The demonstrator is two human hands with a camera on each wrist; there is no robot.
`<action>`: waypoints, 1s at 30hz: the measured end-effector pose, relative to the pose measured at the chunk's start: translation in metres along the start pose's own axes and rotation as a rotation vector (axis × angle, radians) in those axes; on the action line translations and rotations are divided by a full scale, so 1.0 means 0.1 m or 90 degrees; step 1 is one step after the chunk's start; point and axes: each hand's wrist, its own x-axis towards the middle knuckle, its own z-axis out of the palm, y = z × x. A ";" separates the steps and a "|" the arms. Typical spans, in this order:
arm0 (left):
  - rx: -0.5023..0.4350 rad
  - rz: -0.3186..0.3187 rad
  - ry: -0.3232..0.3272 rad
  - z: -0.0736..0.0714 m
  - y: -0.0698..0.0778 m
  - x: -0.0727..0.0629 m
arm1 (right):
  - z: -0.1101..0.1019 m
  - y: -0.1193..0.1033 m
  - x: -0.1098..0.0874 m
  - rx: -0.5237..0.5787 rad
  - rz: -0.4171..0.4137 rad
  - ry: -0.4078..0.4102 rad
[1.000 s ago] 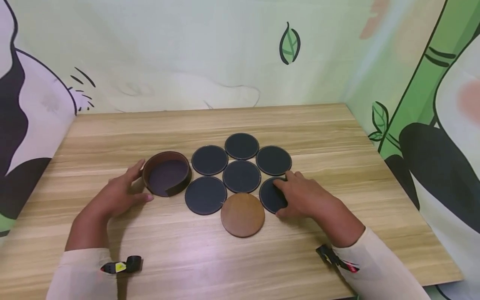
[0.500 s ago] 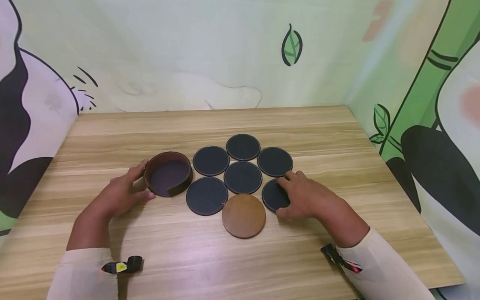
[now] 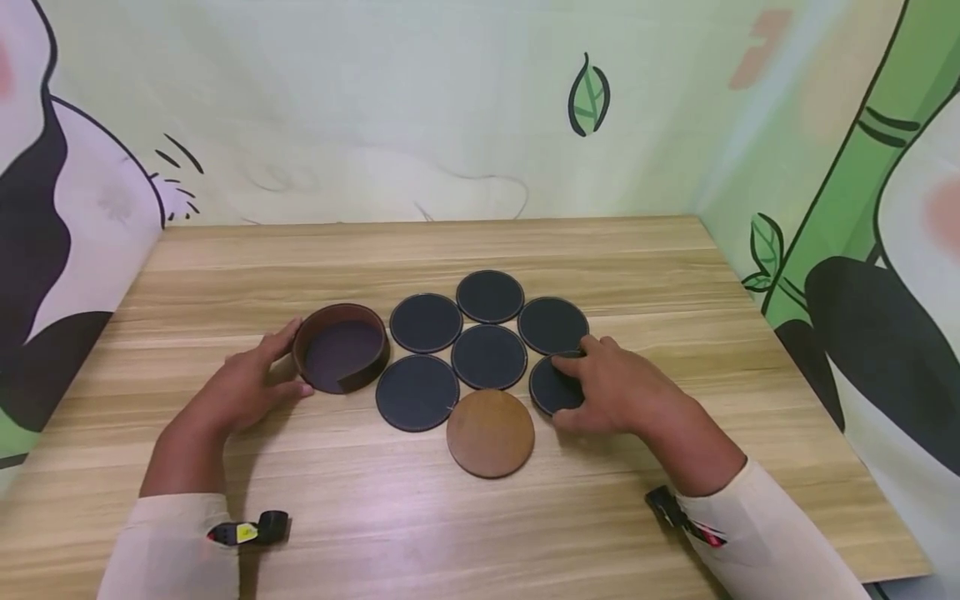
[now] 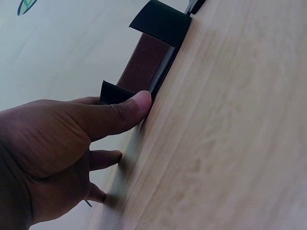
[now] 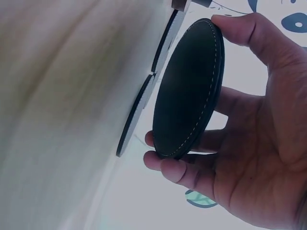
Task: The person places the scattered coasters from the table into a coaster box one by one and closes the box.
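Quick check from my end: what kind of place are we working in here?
Probably a staged tabletop booth, not a lived-in room. A bare wooden table stands boxed in by printed backdrop walls with cartoon bamboo. On it are only round coasters and their holder.

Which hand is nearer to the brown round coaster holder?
Left. The left hand touches the holder, thumb against its wall. The right hand is across the coaster layout, gripping a black coaster by its edges.

Lighting was even and bright, with soft shadows beneath both hands, a pale sheen on the table (image 3: 420, 533), and blurred wrist-view backgrounds.
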 end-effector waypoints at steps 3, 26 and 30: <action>0.004 -0.003 0.001 0.00 0.00 0.00 | -0.02 -0.03 0.01 0.001 -0.015 0.024; 0.014 -0.007 0.007 0.01 0.00 0.00 | -0.19 -0.49 0.22 -0.034 -0.061 0.183; 0.009 -0.005 0.008 0.03 -0.01 0.01 | -0.21 -0.58 0.29 -0.034 -0.062 0.191</action>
